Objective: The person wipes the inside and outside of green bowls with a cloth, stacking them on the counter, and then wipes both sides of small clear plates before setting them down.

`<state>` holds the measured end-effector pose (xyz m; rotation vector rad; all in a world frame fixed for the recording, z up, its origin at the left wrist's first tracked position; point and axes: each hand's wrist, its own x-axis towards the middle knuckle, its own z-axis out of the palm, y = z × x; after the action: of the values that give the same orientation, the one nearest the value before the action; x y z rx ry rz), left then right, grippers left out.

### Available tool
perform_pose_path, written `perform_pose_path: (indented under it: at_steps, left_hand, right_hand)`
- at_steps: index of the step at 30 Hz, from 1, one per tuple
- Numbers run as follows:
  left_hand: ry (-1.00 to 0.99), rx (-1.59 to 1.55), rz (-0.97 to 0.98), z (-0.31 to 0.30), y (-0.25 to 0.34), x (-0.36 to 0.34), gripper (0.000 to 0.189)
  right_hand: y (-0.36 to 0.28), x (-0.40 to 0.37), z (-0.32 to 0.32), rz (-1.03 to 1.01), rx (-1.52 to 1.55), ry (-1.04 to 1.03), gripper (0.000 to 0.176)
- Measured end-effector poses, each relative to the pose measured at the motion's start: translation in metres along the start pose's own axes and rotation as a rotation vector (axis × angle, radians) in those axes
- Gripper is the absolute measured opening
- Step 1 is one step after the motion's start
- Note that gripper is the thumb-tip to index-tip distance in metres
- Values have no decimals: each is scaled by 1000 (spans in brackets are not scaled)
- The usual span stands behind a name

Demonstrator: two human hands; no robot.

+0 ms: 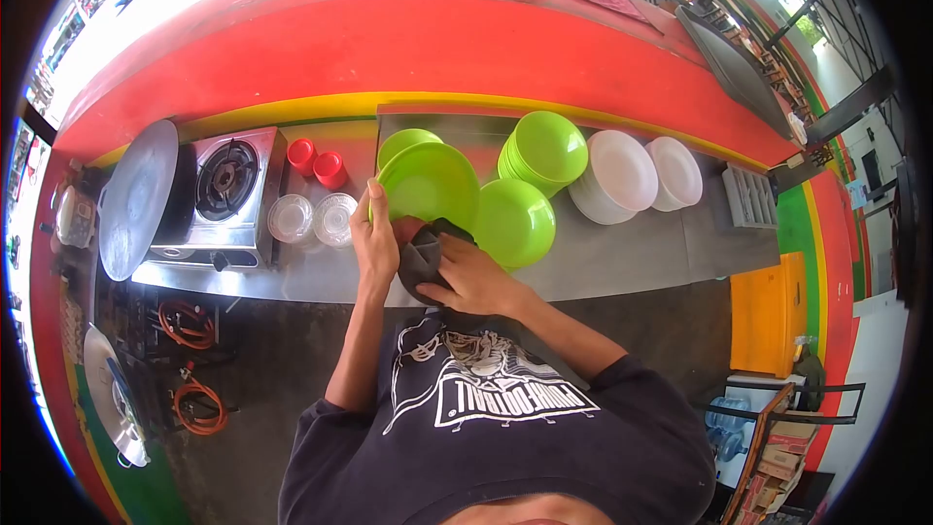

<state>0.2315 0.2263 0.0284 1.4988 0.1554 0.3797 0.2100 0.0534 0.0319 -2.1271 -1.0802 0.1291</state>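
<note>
My left hand grips the rim of a green bowl, which is tilted up in front of me. A dark cloth is bunched in my right hand, close against the lower edge of that bowl. Behind the held bowl, part of another green bowl shows. To its right a green bowl rests on the metal counter, and a stack of green bowls stands farther back.
White bowls stand in stacks at the right, near a grey slotted rack. At left are red cups, clear plastic containers, a gas stove and a large round metal pan. A red wall borders the steel counter.
</note>
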Motion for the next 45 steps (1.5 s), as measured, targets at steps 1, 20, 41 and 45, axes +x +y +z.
perform_pose_path:
  at_steps: [1, 20, 41, 45]
  left_hand:
    - [3, -29, -11, 3, 2, -2, 63]
    - [-66, -236, -196, -12, 3, 0, 55]
    - [59, -362, -175, -30, -16, -38, 42]
    - [165, -443, -164, -56, -12, -51, 44]
  right_hand:
    - [-4, 2, 4, -3, 88, 6, 47]
    - [13, -7, 17, -5, -313, 166, 63]
    - [-6, 16, 36, -85, 174, 210, 44]
    - [-12, 19, 52, -182, 161, 68, 47]
